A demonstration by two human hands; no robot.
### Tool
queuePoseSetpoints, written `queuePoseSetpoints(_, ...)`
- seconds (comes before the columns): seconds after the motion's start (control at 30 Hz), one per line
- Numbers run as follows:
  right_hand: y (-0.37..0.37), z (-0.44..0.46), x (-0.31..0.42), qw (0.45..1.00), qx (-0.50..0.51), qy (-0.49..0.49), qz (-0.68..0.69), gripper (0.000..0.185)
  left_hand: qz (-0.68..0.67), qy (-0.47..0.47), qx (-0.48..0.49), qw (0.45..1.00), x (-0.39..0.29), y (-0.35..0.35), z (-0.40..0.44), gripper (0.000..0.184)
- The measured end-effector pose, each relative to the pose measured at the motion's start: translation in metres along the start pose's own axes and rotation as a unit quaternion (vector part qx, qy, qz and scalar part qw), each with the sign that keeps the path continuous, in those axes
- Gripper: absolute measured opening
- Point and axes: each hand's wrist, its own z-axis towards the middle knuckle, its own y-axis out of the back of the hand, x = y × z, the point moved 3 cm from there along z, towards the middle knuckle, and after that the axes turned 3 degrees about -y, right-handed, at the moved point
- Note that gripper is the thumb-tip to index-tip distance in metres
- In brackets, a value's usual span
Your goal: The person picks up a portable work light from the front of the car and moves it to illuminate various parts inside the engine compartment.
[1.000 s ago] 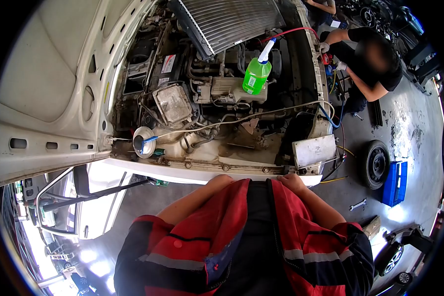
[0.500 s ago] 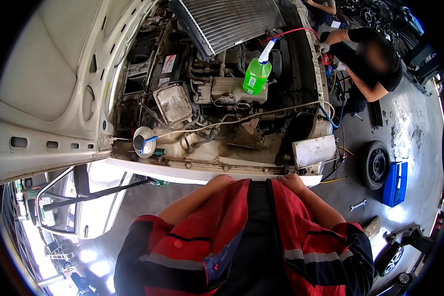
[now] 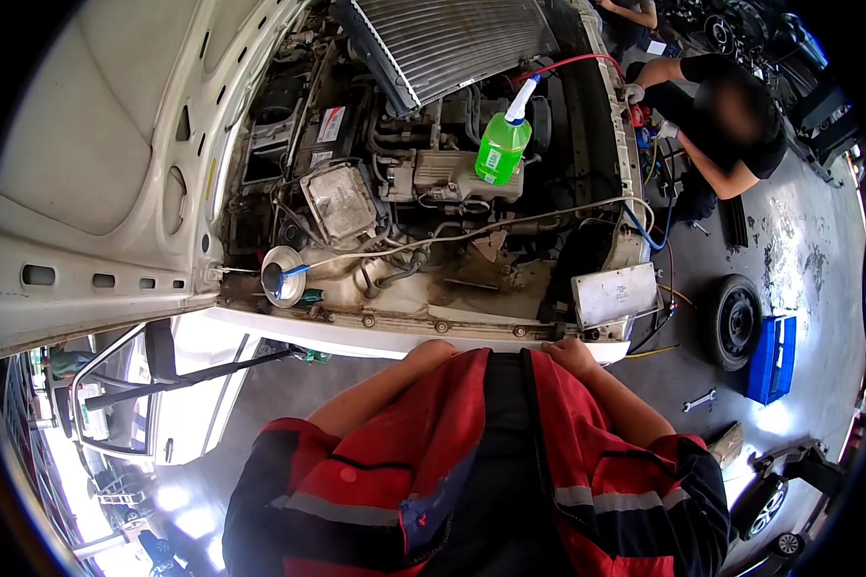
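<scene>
My left hand (image 3: pixel 433 353) is at the outer edge of the white fender (image 3: pixel 356 333), beside my red and black jacket (image 3: pixel 423 413). Farther right along that edge is my right hand (image 3: pixel 569 356). The fingers of both hands are mostly hidden, so I cannot tell whether they are open or closed. Beyond them lies the engine bay, where a spray bottle of green liquid (image 3: pixel 501 152) stands upright on the engine (image 3: pixel 443 175). A round funnel-like cup (image 3: pixel 290 288) sits near the fender at left, with a thin hose (image 3: pixel 471 234) running rightward from it.
The raised hood (image 3: pixel 77 125) fills the left side. A radiator (image 3: pixel 462 43) lies across the far engine bay. At right, a person (image 3: pixel 731 125) in gloves crouches near the car's front. A wheel (image 3: pixel 733 322), blue crate (image 3: pixel 772 359) and wrench (image 3: pixel 700 400) are on the floor.
</scene>
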Motion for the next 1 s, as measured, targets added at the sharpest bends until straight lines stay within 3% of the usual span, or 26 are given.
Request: queuePoseSetpoints(1.0, -0.001, 0.004, -0.003, 1.000, 0.010, -0.025, -0.007, 0.047, 0.005, -0.015, -0.018, 1.000, 0.013, -0.007, 0.006, 0.039)
